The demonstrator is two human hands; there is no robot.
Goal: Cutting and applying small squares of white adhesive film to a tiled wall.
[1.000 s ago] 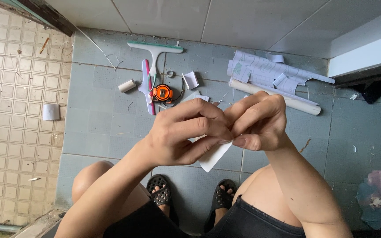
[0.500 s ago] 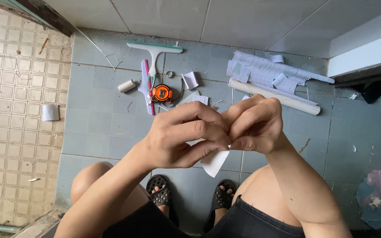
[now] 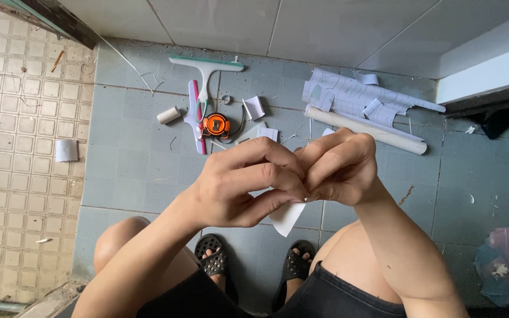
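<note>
Left hand [image 3: 240,185] and right hand [image 3: 337,168], fingertips pinched together on a white paper strip [image 3: 287,217] held above the tiled floor [image 3: 131,171] (tape measure [image 3: 215,125] beyond), should peel slowly, keeping the grip close.

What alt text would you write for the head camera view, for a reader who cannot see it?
Two bare hands, left hand and right hand, pinch a small white paper piece together above a grey tiled floor. Beyond them lie an orange round tape measure, a white T-shaped squeegee and a long cream cardboard tube.
</note>
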